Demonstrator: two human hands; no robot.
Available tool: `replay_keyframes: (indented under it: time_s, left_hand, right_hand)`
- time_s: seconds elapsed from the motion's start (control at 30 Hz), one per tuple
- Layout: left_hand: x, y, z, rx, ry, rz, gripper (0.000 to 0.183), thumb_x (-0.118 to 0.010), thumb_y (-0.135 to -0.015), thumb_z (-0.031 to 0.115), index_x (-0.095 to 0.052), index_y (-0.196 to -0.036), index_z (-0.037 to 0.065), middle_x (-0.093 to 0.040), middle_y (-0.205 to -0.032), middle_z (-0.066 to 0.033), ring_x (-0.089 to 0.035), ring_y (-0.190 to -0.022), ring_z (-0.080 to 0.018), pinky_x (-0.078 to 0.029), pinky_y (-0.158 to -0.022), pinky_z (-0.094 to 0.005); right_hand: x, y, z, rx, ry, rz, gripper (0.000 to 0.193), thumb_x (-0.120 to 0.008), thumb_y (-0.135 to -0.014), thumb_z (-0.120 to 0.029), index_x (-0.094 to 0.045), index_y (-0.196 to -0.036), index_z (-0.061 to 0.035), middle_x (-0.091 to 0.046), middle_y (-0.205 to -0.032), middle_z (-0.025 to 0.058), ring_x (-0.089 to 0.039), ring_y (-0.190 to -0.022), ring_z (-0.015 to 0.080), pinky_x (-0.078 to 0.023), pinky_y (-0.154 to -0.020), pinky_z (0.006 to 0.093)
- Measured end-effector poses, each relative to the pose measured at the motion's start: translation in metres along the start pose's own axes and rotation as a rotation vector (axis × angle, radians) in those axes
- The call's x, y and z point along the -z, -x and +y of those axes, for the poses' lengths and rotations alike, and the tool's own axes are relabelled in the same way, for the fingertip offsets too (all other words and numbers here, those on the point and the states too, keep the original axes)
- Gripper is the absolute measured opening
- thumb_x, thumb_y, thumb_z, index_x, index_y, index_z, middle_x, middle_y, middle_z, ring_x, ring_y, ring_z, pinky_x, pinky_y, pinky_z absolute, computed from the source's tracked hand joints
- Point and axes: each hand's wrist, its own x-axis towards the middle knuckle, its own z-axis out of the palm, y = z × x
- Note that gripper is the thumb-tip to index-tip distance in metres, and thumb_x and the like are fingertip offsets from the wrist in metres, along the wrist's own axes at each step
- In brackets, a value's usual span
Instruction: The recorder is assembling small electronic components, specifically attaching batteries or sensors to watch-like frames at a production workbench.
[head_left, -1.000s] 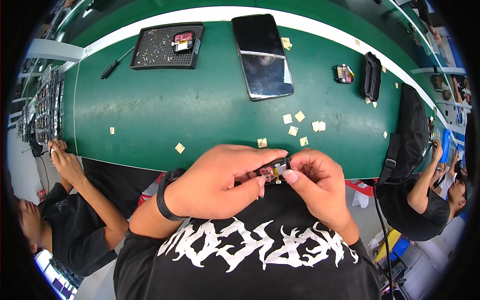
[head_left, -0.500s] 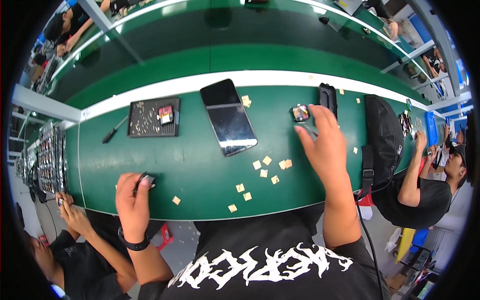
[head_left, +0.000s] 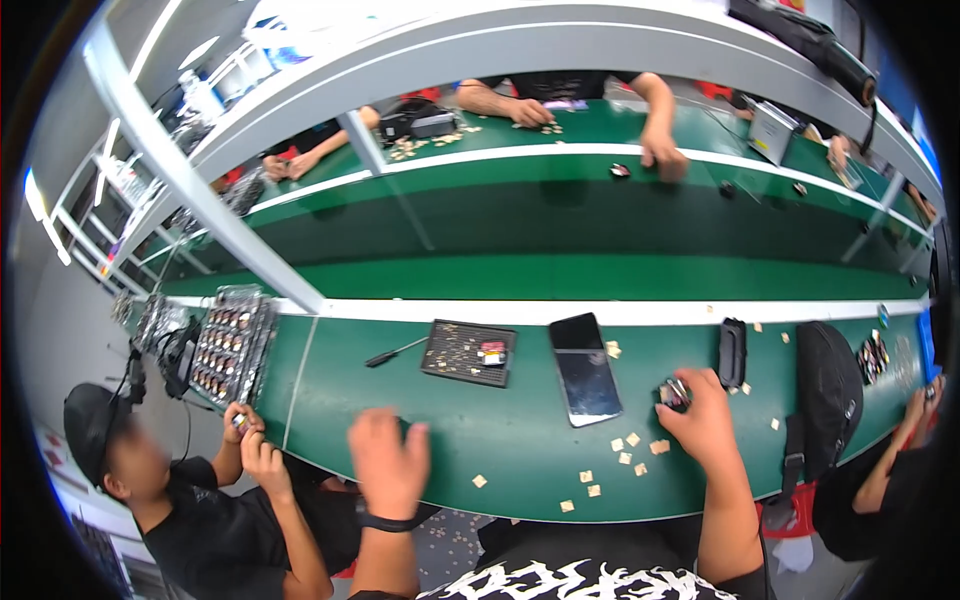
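Note:
My right hand [head_left: 703, 415], right of the phone, is closed in a pinch around a small dark electronic module [head_left: 674, 394] with a shiny inside. A metallic glint shows by its fingers, too small to name. At the left, over the near part of the bench, my left hand [head_left: 388, 465] is blurred, its fingers stretched and thumb apart. Something dark shows between that thumb and the fingers; whether the hand touches it I cannot tell. A black phone [head_left: 586, 370] lies between the hands. Beyond my left hand, a black tray [head_left: 447, 352] holds small metal bits and a red-and-white module [head_left: 492, 352].
Several pale square chips [head_left: 594, 491] lie scattered near the front edge. A screwdriver [head_left: 394, 353] rests left of the tray. To the right are an open black case [head_left: 732, 352] and a black bag [head_left: 828, 400]. Stacked plastic trays [head_left: 232, 345] stand far left. Co-workers sit on both sides and opposite.
My head view has tilted up, showing the opposite bench. My right hand has taken hold of the dark module and brought it nearer the phone. My left hand's fingers have spread from a pinch.

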Motion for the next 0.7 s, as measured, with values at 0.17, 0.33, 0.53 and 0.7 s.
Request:
replay_keyframes:
  time_s: [0.17, 0.33, 0.53, 0.7]
  left_hand:
    - [-0.018, 0.03, 0.117, -0.282, 0.935, -0.46, 0.074, -0.082, -0.087, 0.02, -0.046, -0.15, 0.005, -0.046, -0.151, -0.0176, -0.055, -0.129, -0.0328, -0.057, -0.095, -0.0386]
    - [-0.033, 0.03, 0.17, -0.298, 1.244, -0.502, 0.061, -0.074, -0.094, 0.015, -0.05, -0.148, 0.006, -0.057, -0.142, -0.0181, -0.066, -0.111, -0.0255, -0.056, -0.091, -0.035]
    - [-0.025, -0.005, 0.161, 0.445, 1.425, -1.21, 0.035, -0.055, -0.108, 0.021, -0.057, -0.137, 0.002, -0.07, -0.112, -0.005, -0.067, -0.091, -0.0101, -0.055, -0.08, -0.0248]
    - [-0.041, 0.002, 0.15, 0.456, 1.875, -1.214, 0.048, -0.051, -0.104, 0.011, -0.044, -0.149, -0.004, -0.063, -0.135, -0.0189, -0.065, -0.116, -0.0205, -0.055, -0.094, -0.0332]
  right_hand:
    - [0.006, 0.032, -0.051, -0.473, -0.873, -0.138, 0.039, -0.08, -0.081, -0.003, -0.06, -0.115, -0.0026, -0.06, -0.102, 0.0042, -0.061, -0.076, 0.0098, -0.043, -0.054, 0.0238]
    - [0.008, 0.068, -0.079, -0.617, -1.265, -0.2, 0.03, -0.08, -0.089, -0.011, -0.06, -0.11, -0.0057, -0.059, -0.093, -0.0004, -0.045, -0.054, 0.0018, -0.027, -0.043, 0.019]
    - [0.018, 0.072, -0.065, -0.584, -1.157, -0.366, 0.02, -0.063, -0.103, -0.023, -0.065, -0.109, -0.0034, -0.055, -0.074, -0.0047, -0.043, -0.056, 0.0025, -0.031, -0.049, 0.0196]
    - [0.026, 0.075, -0.061, -0.589, -1.044, -0.275, 0.023, -0.054, -0.108, -0.022, -0.063, -0.107, -0.0006, -0.057, -0.072, -0.0013, -0.048, -0.06, 0.0038, -0.039, -0.055, 0.022]
